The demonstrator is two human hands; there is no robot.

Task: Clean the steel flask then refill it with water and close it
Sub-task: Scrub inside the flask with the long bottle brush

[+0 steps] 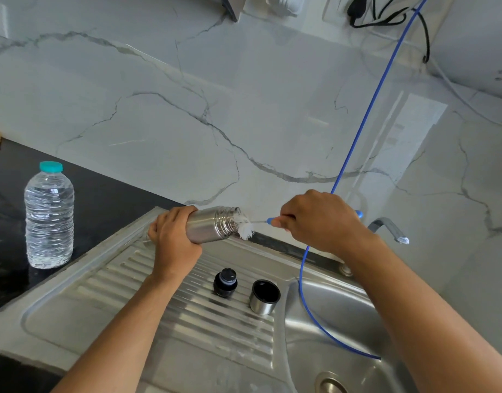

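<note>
My left hand (173,236) grips the steel flask (213,224) around its body and holds it nearly level above the draining board, its open mouth pointing right. My right hand (318,219) grips the blue handle of a bottle brush (245,226); the white bristles sit at the flask's mouth, partly inside. On the draining board below stand the flask's black stopper (225,282) and its steel cup lid (264,296), which stands open end up. A clear plastic water bottle (49,215) with a teal cap stands on the black counter to the left.
The steel sink (337,316) has a ribbed draining board on the left and a basin with a drain at lower right. A thin blue tube (357,131) hangs from above into the basin. A tap spout (391,229) juts out at the right. A marble wall rises behind.
</note>
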